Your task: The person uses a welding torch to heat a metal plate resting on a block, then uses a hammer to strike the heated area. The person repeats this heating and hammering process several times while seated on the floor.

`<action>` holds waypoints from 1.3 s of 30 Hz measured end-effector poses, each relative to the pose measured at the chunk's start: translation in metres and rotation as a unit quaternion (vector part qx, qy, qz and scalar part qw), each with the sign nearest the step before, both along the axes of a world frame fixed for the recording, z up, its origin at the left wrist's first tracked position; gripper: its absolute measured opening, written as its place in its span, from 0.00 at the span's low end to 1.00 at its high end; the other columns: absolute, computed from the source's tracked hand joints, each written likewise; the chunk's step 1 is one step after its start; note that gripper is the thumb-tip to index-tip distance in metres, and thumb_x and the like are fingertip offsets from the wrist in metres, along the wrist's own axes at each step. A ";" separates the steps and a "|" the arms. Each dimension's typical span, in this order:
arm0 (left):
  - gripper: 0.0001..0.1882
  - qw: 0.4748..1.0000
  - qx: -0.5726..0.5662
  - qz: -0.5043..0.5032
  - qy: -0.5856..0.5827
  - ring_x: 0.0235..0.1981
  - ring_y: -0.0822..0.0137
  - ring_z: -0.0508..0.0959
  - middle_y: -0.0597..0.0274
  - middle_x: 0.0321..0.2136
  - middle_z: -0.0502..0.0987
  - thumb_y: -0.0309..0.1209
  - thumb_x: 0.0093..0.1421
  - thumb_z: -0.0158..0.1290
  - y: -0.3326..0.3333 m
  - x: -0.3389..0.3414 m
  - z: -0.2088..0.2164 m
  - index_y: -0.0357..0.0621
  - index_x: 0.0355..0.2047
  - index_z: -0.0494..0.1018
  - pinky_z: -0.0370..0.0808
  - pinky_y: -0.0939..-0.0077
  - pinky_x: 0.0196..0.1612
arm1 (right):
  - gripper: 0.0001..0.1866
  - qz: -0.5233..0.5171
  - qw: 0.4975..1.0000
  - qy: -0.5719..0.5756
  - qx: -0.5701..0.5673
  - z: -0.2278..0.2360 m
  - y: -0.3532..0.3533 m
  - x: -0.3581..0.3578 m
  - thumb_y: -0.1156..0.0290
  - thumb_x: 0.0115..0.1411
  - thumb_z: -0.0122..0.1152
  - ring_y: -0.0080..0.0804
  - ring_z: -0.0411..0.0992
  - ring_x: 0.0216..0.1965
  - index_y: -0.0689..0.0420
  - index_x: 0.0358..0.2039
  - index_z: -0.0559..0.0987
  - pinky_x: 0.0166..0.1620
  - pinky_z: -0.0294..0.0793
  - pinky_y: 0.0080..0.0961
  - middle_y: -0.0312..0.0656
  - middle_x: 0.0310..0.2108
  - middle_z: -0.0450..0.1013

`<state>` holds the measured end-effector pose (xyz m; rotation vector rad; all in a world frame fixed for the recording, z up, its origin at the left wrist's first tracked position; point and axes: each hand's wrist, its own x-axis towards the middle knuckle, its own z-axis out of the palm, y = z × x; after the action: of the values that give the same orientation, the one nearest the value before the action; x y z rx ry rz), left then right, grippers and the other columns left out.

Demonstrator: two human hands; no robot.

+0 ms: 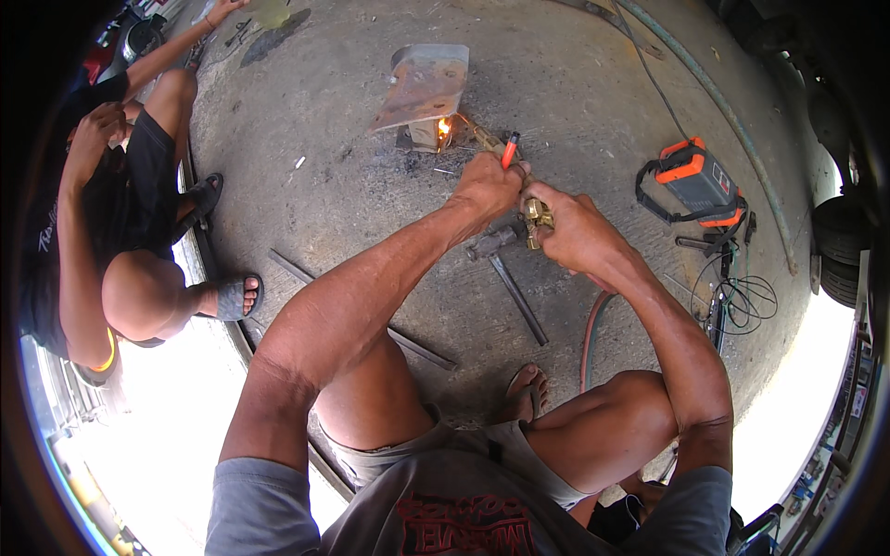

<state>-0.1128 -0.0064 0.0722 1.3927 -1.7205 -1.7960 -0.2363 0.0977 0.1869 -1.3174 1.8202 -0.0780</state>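
My left hand point(489, 188) is closed, with an orange lighter point(509, 153) with a dark top sticking up out of it. A brass gas torch point(538, 222) is gripped in my right hand point(584, 233) by its valve end, just beside my left hand. Its nozzle point(486, 139) shows beyond my left hand and points at a small block point(425, 137) on the ground. An orange flame point(444, 127) burns at the side of that block. Above it, a rusty, bent metal plate point(422, 85) rests tilted. Whether my left hand also touches the torch is hidden.
A hammer point(514, 292) and a metal bar point(422, 349) lie on the concrete between me and the plate. At right stand an orange and grey machine point(695, 181) and coiled cables point(746, 301). A red hose point(590, 338) runs near my foot. Another person point(139, 213) sits at left.
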 end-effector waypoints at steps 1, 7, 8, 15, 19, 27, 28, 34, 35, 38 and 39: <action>0.22 1.000 -0.002 0.000 -0.004 0.31 0.64 0.82 0.52 0.28 0.82 0.41 0.71 0.59 0.001 0.000 0.002 0.28 0.33 0.80 0.81 0.63 0.36 | 0.23 0.000 1.000 0.001 0.001 0.000 0.000 -0.001 0.80 0.65 0.56 0.42 0.85 0.32 0.52 0.60 0.74 0.29 0.80 0.42 0.54 0.39 0.83; 0.22 1.000 -0.017 -0.003 -0.017 0.31 0.63 0.84 0.52 0.28 0.82 0.42 0.71 0.59 -0.001 0.000 -0.007 0.28 0.34 0.80 0.82 0.62 0.37 | 0.23 0.004 1.000 0.000 -0.003 0.002 -0.001 0.001 0.81 0.65 0.55 0.42 0.84 0.31 0.53 0.60 0.75 0.29 0.80 0.42 0.54 0.39 0.83; 0.22 0.999 -0.023 -0.006 -0.022 0.32 0.63 0.84 0.52 0.28 0.82 0.42 0.71 0.59 -0.002 0.000 -0.007 0.28 0.34 0.80 0.82 0.62 0.37 | 0.23 0.001 1.000 -0.002 -0.002 0.003 -0.001 0.002 0.81 0.65 0.55 0.42 0.84 0.31 0.53 0.60 0.75 0.28 0.80 0.41 0.54 0.38 0.83; 0.21 1.000 -0.015 -0.004 -0.009 0.33 0.62 0.84 0.52 0.30 0.83 0.40 0.72 0.58 -0.003 -0.002 -0.010 0.27 0.35 0.80 0.84 0.62 0.38 | 0.22 -0.004 1.000 -0.004 -0.003 0.002 -0.001 0.001 0.82 0.64 0.54 0.40 0.83 0.28 0.54 0.58 0.75 0.26 0.77 0.41 0.53 0.36 0.82; 0.21 1.000 -0.017 -0.004 -0.009 0.33 0.62 0.85 0.51 0.30 0.83 0.39 0.72 0.58 -0.005 -0.002 -0.016 0.27 0.35 0.80 0.84 0.63 0.38 | 0.22 -0.004 1.000 -0.011 -0.007 0.000 -0.001 0.000 0.82 0.64 0.54 0.40 0.82 0.27 0.54 0.58 0.75 0.26 0.76 0.42 0.53 0.35 0.82; 0.20 1.000 -0.015 -0.004 -0.012 0.33 0.62 0.85 0.51 0.31 0.83 0.39 0.72 0.57 -0.005 -0.004 -0.017 0.27 0.36 0.79 0.84 0.63 0.39 | 0.22 -0.004 1.000 -0.009 -0.006 -0.003 -0.001 -0.001 0.82 0.65 0.55 0.38 0.81 0.26 0.54 0.58 0.75 0.26 0.76 0.41 0.51 0.33 0.82; 0.20 1.000 -0.016 -0.006 -0.015 0.33 0.62 0.85 0.51 0.31 0.83 0.38 0.72 0.57 -0.005 -0.004 -0.015 0.28 0.36 0.80 0.84 0.63 0.39 | 0.21 -0.006 1.000 -0.010 -0.006 -0.004 0.000 -0.001 0.81 0.65 0.56 0.37 0.81 0.26 0.54 0.58 0.75 0.26 0.76 0.41 0.51 0.33 0.81; 0.19 1.000 -0.002 -0.005 -0.005 0.34 0.62 0.85 0.51 0.31 0.83 0.38 0.72 0.57 -0.004 -0.001 -0.010 0.28 0.36 0.80 0.84 0.63 0.39 | 0.24 0.000 1.000 -0.015 0.009 0.001 -0.002 0.001 0.67 0.68 0.65 0.34 0.80 0.25 0.53 0.64 0.74 0.26 0.76 0.39 0.51 0.31 0.81; 0.19 1.000 0.001 -0.006 -0.005 0.34 0.62 0.85 0.51 0.31 0.83 0.38 0.72 0.57 -0.004 -0.001 -0.007 0.28 0.37 0.80 0.85 0.63 0.39 | 0.26 0.004 1.000 -0.011 0.013 0.001 -0.002 0.000 0.65 0.68 0.66 0.34 0.80 0.25 0.53 0.65 0.73 0.26 0.76 0.38 0.51 0.31 0.81; 0.19 1.000 0.007 -0.008 -0.011 0.34 0.61 0.86 0.51 0.32 0.84 0.38 0.72 0.57 -0.002 0.000 0.000 0.28 0.37 0.80 0.85 0.63 0.39 | 0.29 -0.006 1.000 -0.015 -0.004 -0.001 -0.001 0.002 0.63 0.69 0.66 0.35 0.80 0.24 0.53 0.68 0.71 0.27 0.77 0.37 0.52 0.30 0.81; 0.19 1.000 0.008 -0.007 -0.014 0.34 0.61 0.86 0.50 0.32 0.84 0.38 0.72 0.57 -0.002 0.000 0.003 0.28 0.37 0.80 0.85 0.62 0.39 | 0.29 -0.007 1.000 -0.012 -0.006 0.000 -0.001 0.003 0.62 0.69 0.66 0.36 0.80 0.24 0.53 0.67 0.71 0.28 0.77 0.39 0.51 0.30 0.81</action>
<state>-0.1125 -0.0081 0.0754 1.4222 -1.7377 -1.8095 -0.2338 0.0970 0.1871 -1.3074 1.8110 -0.1108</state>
